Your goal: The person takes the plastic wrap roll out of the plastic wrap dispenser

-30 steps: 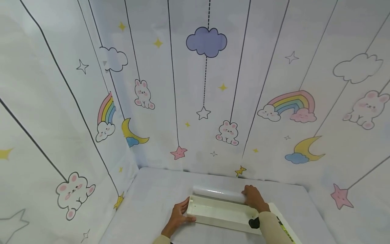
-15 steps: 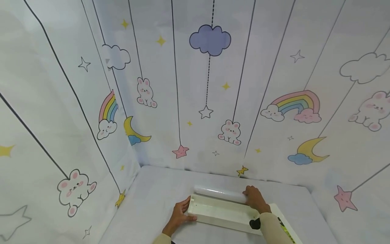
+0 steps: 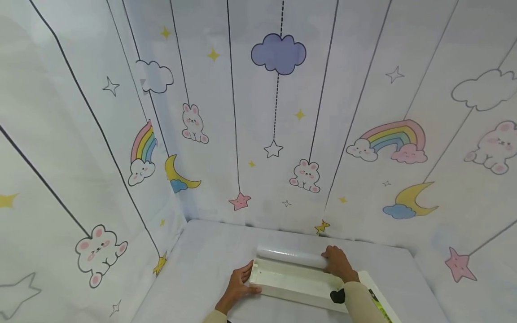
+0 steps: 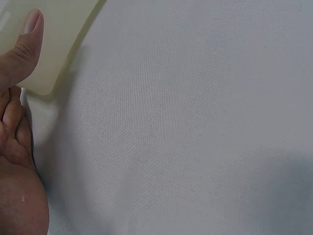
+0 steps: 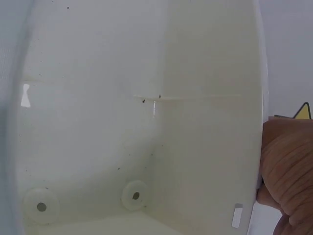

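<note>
A long cream plastic box (image 3: 296, 279), open at the top, lies on the white cloth. My left hand (image 3: 237, 285) grips its left end, thumb along the front wall and fingers round the end. In the left wrist view the thumb (image 4: 30, 46) lies flat on the box's outer wall (image 4: 58, 44). Just behind the box lies a shiny roll of clear plastic film (image 3: 288, 255). My right hand (image 3: 339, 264) reaches over the box and holds the roll's right end with bent fingers. The right wrist view shows the hand (image 5: 291, 171) beyond the box wall, fingertips hidden.
At the right, partly under my right sleeve (image 3: 359, 300), lies a long white piece (image 3: 379, 291) with green print. Two holes (image 5: 136, 196) mark the box's floor near one end. A white wall sheet (image 3: 262, 179) with drawings rises behind the table (image 3: 206, 255).
The head view has shifted slightly. Both hands, the box and the roll keep their places relative to each other.
</note>
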A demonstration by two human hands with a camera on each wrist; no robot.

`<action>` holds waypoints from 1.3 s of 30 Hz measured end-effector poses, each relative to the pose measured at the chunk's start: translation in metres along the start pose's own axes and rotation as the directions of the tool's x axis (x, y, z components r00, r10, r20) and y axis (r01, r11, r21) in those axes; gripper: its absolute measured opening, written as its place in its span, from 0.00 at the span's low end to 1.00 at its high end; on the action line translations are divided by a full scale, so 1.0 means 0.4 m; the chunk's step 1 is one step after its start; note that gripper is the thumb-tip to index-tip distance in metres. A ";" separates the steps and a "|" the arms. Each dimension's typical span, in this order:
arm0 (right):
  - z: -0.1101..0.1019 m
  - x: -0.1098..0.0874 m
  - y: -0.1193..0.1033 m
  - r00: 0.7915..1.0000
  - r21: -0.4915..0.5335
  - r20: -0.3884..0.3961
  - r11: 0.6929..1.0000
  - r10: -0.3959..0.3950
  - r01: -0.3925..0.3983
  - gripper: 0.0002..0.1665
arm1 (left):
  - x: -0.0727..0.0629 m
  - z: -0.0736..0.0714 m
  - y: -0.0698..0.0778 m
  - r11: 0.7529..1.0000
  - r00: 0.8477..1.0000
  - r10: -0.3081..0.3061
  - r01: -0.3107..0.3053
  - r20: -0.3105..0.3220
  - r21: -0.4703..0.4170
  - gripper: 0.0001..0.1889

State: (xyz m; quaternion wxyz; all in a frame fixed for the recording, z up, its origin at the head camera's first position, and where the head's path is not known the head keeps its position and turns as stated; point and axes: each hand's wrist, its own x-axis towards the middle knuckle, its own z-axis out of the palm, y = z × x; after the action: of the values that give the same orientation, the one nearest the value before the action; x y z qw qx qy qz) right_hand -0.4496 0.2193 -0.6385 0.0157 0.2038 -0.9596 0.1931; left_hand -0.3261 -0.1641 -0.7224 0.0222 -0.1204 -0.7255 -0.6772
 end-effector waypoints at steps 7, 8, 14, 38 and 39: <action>0.012 -0.009 0.016 1.000 0.007 -0.002 1.000 -0.001 0.001 0.29 | 0.001 0.006 -0.022 0.999 1.000 -0.006 0.007 0.008 -0.041 0.57; 0.011 -0.007 0.018 1.000 -0.004 -0.003 1.000 -0.005 0.005 0.29 | 0.003 0.006 -0.022 0.999 1.000 -0.008 0.008 0.007 -0.044 0.57; -0.004 0.012 0.019 1.000 -0.038 0.007 0.999 -0.014 0.015 0.30 | 0.010 0.003 0.003 0.997 0.997 0.071 -0.071 0.017 0.010 0.55; 0.025 0.020 0.014 1.000 -0.011 0.025 1.000 0.004 -0.004 0.28 | 0.006 -0.006 -0.028 1.000 1.000 -0.002 0.002 -0.020 -0.001 0.59; 0.025 0.019 0.013 1.000 -0.016 0.023 1.000 0.001 -0.001 0.28 | 0.005 -0.006 -0.028 1.000 1.000 0.003 -0.003 -0.017 -0.004 0.58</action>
State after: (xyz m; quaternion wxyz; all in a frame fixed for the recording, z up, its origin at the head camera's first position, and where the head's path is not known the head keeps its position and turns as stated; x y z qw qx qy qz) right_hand -0.4581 0.2170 -0.6488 0.0061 0.2054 -0.9614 0.1829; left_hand -0.3306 -0.1668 -0.7327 0.0292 -0.1160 -0.7238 -0.6796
